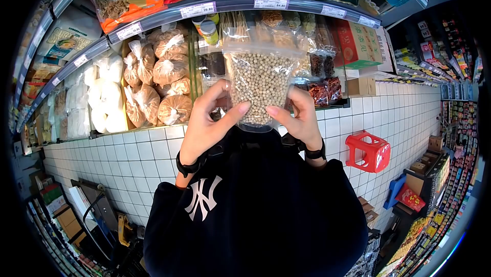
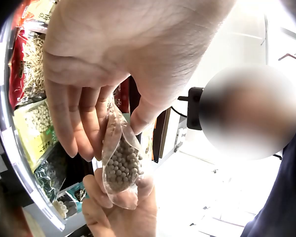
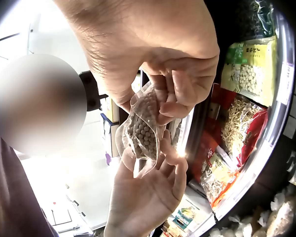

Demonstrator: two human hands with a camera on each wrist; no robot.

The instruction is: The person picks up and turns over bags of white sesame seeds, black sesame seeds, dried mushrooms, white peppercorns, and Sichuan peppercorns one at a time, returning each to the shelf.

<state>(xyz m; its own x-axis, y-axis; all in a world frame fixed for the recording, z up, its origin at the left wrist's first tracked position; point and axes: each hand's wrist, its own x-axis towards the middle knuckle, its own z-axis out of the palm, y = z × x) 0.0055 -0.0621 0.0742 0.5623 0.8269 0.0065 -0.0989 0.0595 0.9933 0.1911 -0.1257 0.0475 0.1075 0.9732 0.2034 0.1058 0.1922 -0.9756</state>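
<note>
Centre: pouch (image 1: pixel 260 80), clear plastic, glossy, creased. Right: stool (image 1: pixel 367 152), red plastic, smooth. Lower centre: sweatshirt (image 1: pixel 255 210), matt cloth.

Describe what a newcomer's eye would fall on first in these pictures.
Probably the clear bag of pale round pellets comes first, held up between the left hand and the right hand near the top centre of the head view. Next, the bright red stool stands out on the white tiled floor at the right, and then the white logo on the dark top below the hands.
</note>
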